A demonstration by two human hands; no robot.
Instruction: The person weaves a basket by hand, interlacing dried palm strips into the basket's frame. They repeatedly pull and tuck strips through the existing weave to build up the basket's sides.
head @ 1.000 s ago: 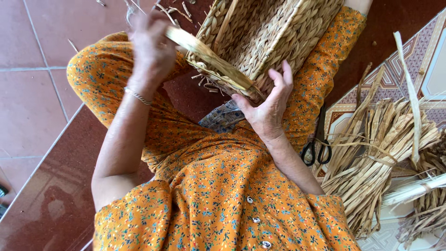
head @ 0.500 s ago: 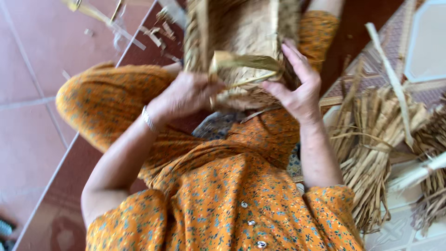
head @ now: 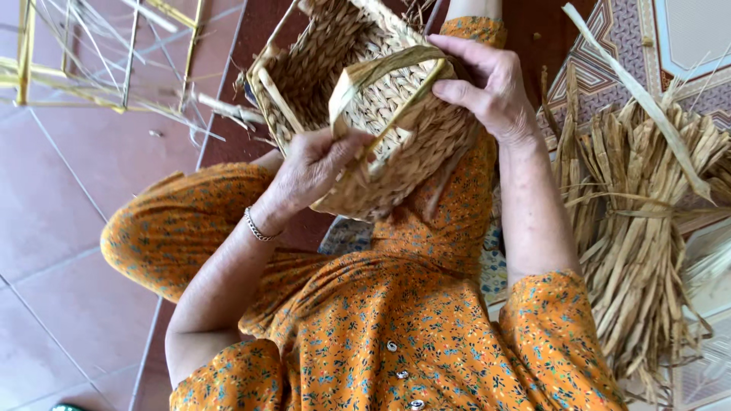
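A woven straw basket point(head: 327, 46) rests on my lap, tilted with its opening toward the upper left. My left hand point(head: 308, 171) grips a flat dried strand point(head: 384, 68) at the basket's near corner. That strand loops over the woven wall. My right hand point(head: 491, 87) presses on the far side of the same corner, fingers closed over the weave and the strand. I wear an orange flowered dress point(head: 396, 327) and a thin bracelet point(head: 259, 227) on the left wrist.
A tied bundle of dried straw strips point(head: 636, 228) lies on a patterned mat point(head: 678, 46) to my right. A yellow wire frame with loose strands point(head: 91, 53) stands on the red floor tiles point(head: 53, 198) at the upper left.
The basket has turned so that its corner faces me. The strand now wraps over that corner, and both hands have closed in on it from either side.
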